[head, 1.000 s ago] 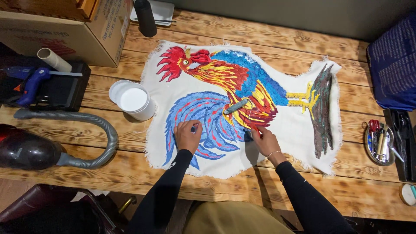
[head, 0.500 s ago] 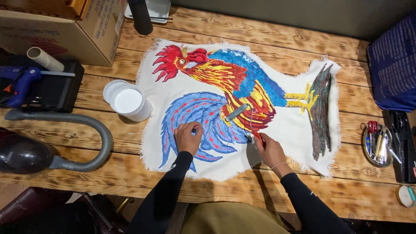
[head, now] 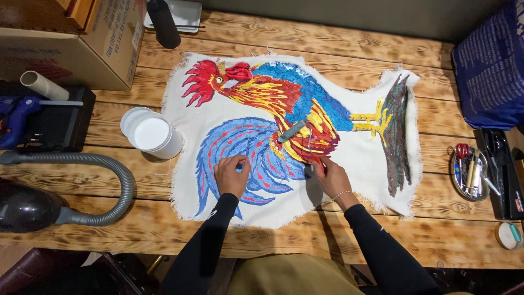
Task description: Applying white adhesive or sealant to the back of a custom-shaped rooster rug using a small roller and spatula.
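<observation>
White cloth [head: 349, 158] bearing a rooster lies on the tabletop [head: 327, 38]; left hand [head: 231, 173] presses it flat, grip empty, while right hand [head: 329, 176] pinches a small tool [head: 309, 170], working the red stitching.

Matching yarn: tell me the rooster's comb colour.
Red, on the rooster's comb; the head view shows it best.

One rooster-picture cloth [head: 349, 164] at centre, two hands, left hand [head: 232, 175] and right hand [head: 333, 179], low centre, one white tub [head: 153, 135] at left, one cardboard box [head: 71, 43] upper left, one vacuum hose [head: 109, 169] lower left, one round tool dish [head: 469, 175] at right.
</observation>
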